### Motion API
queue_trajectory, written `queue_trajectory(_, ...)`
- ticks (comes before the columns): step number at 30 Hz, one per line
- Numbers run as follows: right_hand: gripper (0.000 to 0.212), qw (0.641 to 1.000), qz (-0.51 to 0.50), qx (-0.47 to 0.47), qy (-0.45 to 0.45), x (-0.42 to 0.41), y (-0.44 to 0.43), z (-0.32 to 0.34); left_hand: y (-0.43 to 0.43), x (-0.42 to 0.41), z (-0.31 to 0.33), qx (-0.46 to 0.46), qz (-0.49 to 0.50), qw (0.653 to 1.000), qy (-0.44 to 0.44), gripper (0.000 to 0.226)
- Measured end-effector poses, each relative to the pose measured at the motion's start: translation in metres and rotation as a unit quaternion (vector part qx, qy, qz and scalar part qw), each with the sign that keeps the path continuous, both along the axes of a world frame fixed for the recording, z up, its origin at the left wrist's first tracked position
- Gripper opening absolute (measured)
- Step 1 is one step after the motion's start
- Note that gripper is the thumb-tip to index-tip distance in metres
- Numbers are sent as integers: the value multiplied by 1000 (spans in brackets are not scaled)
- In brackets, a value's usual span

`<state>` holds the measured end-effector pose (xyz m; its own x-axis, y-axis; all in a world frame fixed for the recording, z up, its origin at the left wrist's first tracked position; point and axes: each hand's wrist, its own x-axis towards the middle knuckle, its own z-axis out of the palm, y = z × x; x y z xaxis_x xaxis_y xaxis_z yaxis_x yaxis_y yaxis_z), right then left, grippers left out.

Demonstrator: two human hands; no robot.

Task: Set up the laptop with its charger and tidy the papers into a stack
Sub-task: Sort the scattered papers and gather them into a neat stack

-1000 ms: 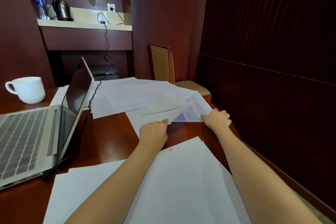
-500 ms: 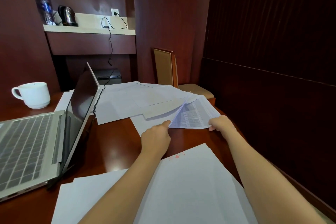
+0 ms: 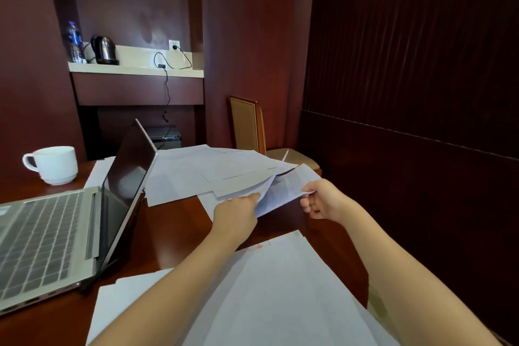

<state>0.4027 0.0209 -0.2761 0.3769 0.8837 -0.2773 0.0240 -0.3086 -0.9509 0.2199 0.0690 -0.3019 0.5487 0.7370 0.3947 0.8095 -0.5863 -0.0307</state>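
Left grip (image 3: 237,216) and right grip (image 3: 323,199) both pinch printed sheet (image 3: 283,191), mid frame | step: tidying up | next: lay it square on near stack (image 3: 280,289)

Open silver laptop (image 3: 56,239) left, charger cable (image 3: 167,93) behind, white papers (image 3: 196,174) scattered, printed sheet (image 3: 283,191) lifted

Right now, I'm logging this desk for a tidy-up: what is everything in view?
table: one, red-brown, under everything
laptop: one, silver, open, left
mug: one, white, far left
loose papers: several, white, spread over far side
printed sheet: one, white with text, lifted, centre right
near papers: several, white, near edge
charger cable: one, black, hanging from wall socket
kettle: one, dark, on shelf
water bottle: one, clear, left of kettle
chair: one, tan, beyond table
left hand: one, fingers pinch sheet's left corner
right hand: one, fingers grip sheet's right edge
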Motion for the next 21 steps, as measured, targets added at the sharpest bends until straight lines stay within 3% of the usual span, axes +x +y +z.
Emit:
queue_trajectory(6,31,991,29,-3,129,-9,-19,15,-9,1,24,-25,-59,998,-19,26)
queue_trajectory(12,28,996,22,-31,76,-19,-31,7,-27,7,18,-156,-186,970,-2,31)
queue_trajectory(16,56,990,78,-36,110,-24,-37,1,-23,12,3,-280,-184,942,-31,36)
queue_trajectory(18,54,994,78,-44,56,-31,-35,-4,-24,13,1,-355,-183,915,-58,41)
queue_trajectory(21,27,995,-44,-36,-86,-36,-28,-10,-20,10,1,-380,-186,900,-109,37)
